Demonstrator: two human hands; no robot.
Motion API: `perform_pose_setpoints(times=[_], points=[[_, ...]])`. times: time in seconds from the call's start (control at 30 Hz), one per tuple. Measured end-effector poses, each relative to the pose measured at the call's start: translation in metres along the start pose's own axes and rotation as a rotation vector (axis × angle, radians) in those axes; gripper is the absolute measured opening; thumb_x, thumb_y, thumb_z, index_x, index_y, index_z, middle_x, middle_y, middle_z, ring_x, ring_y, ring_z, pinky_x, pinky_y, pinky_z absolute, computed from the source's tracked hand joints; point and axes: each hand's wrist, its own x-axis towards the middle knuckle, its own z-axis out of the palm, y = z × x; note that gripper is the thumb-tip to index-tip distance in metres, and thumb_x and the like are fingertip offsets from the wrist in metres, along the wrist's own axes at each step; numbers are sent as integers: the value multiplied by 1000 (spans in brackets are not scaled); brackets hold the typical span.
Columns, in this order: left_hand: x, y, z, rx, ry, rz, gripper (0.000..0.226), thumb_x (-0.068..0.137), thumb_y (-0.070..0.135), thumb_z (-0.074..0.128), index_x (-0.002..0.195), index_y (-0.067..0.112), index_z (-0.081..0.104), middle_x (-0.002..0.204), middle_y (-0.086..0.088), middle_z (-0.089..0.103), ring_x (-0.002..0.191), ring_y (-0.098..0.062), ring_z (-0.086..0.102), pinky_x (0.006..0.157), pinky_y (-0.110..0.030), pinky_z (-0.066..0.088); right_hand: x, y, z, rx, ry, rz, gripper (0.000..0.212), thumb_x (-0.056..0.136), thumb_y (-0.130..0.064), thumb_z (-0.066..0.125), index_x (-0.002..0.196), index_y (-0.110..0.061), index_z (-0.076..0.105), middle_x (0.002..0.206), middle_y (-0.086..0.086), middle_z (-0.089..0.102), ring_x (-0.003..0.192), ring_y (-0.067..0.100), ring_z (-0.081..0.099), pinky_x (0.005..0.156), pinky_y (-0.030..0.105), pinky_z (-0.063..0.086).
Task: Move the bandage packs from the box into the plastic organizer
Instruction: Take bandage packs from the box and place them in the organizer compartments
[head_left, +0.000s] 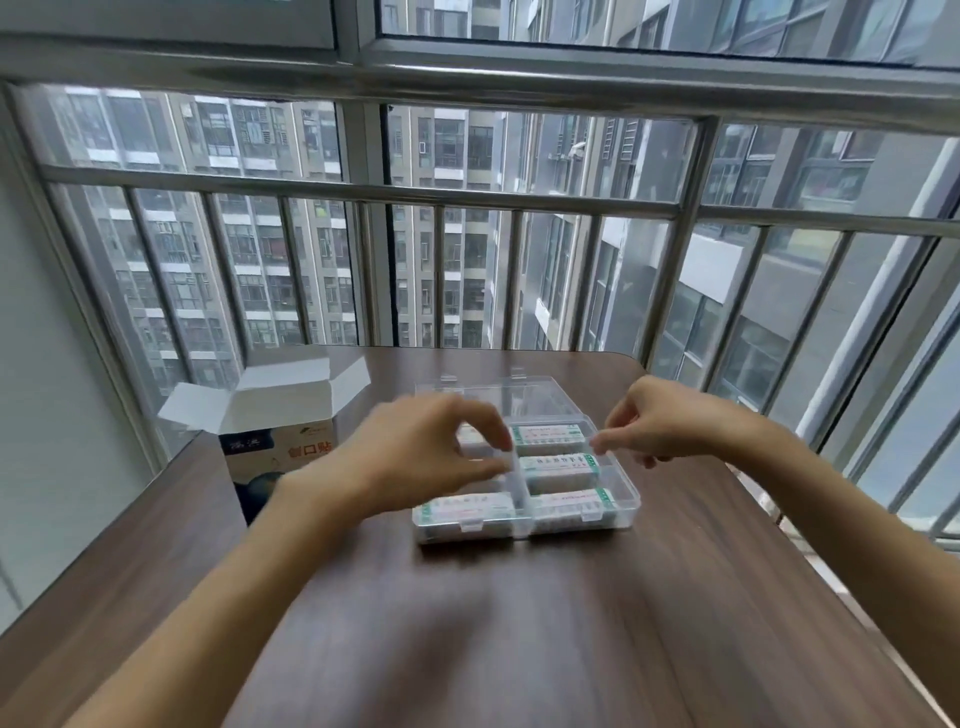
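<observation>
Taking the clear plastic organizer (571, 512) as our landmark, we find the bandage box (280, 457) to its left on the dark wood table (519, 623), standing upright with its white flaps open and red characters on its front.

Our left hand (415, 457) hovers over the organizer's left column, fingers and thumb curved toward each other as if pinching; it is blurred, and we cannot tell whether it holds anything. A pack (470, 436) shows partly behind its fingertips.

Inside the organizer we see white bandage packs with green edging, each lying flat, long axis running left to right: one in the near-left compartment (465, 509), and three in the right column, far (548, 436), middle (561, 467) and near (569, 504). The clear lid (493, 395) lies open beyond.

Our right hand (654, 426) hangs over the organizer's right edge, fingers loosely curled, holding nothing we can see.
</observation>
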Motion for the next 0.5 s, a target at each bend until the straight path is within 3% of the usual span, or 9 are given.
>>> perform_pose_setpoints(times=[0.1, 0.17, 0.23, 0.3, 0.37, 0.43, 0.5], points=[[-29, -24, -18, -72, 378, -129, 5, 84, 46, 64, 89, 43, 65, 83, 30, 63, 71, 11, 59, 65, -21, 45, 2, -27, 8, 136, 76, -161, 20, 88, -31, 64, 98, -16, 72, 58, -6, 60, 49, 2, 52, 54, 16, 43], [-46, -45, -26, 12, 638, -238, 8, 86, 41, 64, 95, 41, 65, 90, 24, 64, 77, 4, 58, 65, -24, 41, 3, -56, 20, 194, 121, -289, 19, 88, -26, 64, 103, -16, 71, 61, -9, 60, 48, -2, 54, 51, 12, 43], [-62, -68, -30, 91, 850, -342, 17, 88, 30, 65, 105, 31, 66, 101, 9, 66, 93, -15, 59, 70, -30, 40, 8, -87, 37, 161, 204, -416, 25, 88, -27, 64, 112, -22, 68, 71, -5, 66, 63, 4, 61, 62, 20, 48], [-72, -92, -31, 64, 995, -454, 27, 86, 27, 68, 113, 23, 62, 101, 0, 65, 93, -22, 57, 68, -31, 40, 12, -114, 54, 125, 285, -510, 41, 88, -31, 64, 128, -32, 57, 82, -4, 70, 79, 9, 63, 73, 26, 47], [-79, -107, -29, -96, 1055, -590, 45, 83, 32, 72, 122, 20, 53, 91, 2, 56, 84, -20, 52, 66, -31, 38, 14, -138, 69, 110, 333, -591, 59, 88, -35, 62, 141, -40, 37, 86, -7, 69, 83, 9, 62, 71, 26, 46], [-80, -114, -22, -388, 1013, -714, 64, 80, 40, 73, 131, 17, 42, 84, 4, 47, 80, -18, 50, 70, -33, 40, 14, -154, 79, 6, 461, -670, 72, 90, -39, 59, 147, -43, 16, 86, -9, 63, 78, 11, 58, 63, 27, 43], [-83, -119, -14, -645, 929, -748, 65, 81, 44, 71, 131, 14, 42, 82, 7, 48, 80, -16, 51, 74, -34, 43, 14, -165, 86, -80, 585, -743, 77, 91, -39, 57, 148, -43, 4, 84, -9, 53, 74, 15, 55, 60, 28, 40]])
